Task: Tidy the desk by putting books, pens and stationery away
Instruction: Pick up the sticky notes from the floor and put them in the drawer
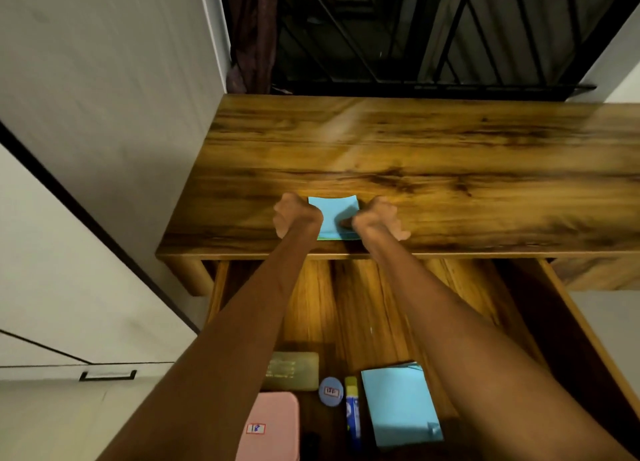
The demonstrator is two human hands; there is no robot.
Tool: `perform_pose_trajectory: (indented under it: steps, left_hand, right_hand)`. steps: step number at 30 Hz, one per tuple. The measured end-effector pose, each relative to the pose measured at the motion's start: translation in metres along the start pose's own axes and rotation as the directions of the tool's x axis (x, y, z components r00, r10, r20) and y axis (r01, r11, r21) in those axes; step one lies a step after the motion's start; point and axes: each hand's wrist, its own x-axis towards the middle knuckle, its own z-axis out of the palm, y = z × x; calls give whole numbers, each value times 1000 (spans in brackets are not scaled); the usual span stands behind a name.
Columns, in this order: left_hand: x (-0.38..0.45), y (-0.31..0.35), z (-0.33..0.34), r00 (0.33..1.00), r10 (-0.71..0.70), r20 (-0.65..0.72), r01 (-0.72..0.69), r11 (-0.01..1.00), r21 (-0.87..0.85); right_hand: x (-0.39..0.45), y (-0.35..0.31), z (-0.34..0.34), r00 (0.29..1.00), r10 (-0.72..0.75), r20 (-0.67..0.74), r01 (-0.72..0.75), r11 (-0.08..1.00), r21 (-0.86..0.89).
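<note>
The drawer (346,305) under the desk (415,156) stood pulled out toward me, and both my forearms reached across it. In its near end lay a pink case (273,426) with a small label, a pale green flat box (294,370), a round blue lid (330,391) with a label, a glue stick (352,412) and a blue paper pad (398,405). The glue stick lay with its long axis from front to back, its yellow cap toward the desk. Behind the desk was a dark window grille (415,28), and on the left a white wall (104,97).

The blue sticky-note stack (334,215) lay flat on the desk top near its front edge, almost square, its far edge a little curled up. My left hand (296,215) was at its left side and my right hand (377,218) at its right side, fingers curled, holding the stack between them. The hands were just apart, with only the stack between.
</note>
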Motion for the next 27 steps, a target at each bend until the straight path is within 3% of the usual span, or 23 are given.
perform_pose_trajectory:
  steps: [6, 12, 19, 24, 27]
  left_hand:
    - [-2, 8, -2, 982, -82, 168, 102, 988, -113]
    - [-6, -5, -6, 983, -47, 177, 92, 962, -256]
    - [-46, -20, -8, 967, -39, 251, 157, 868, -471]
    - [-85, -38, 5, 929, -15, 369, 201, 860, -470]
    - [-116, -53, 14, 870, 0, 494, 200, 914, -353]
  right_hand:
    - [7, 3, 7, 998, 45, 46, -47, 998, 49]
    - [4, 8, 1, 994, 51, 102, -70, 979, 193]
    - [0, 36, -23, 970, -104, 218, -19, 868, 496]
    - [-22, 82, -53, 934, -83, 346, -119, 843, 524]
    - [-40, 122, -64, 863, -37, 504, -239, 849, 472]
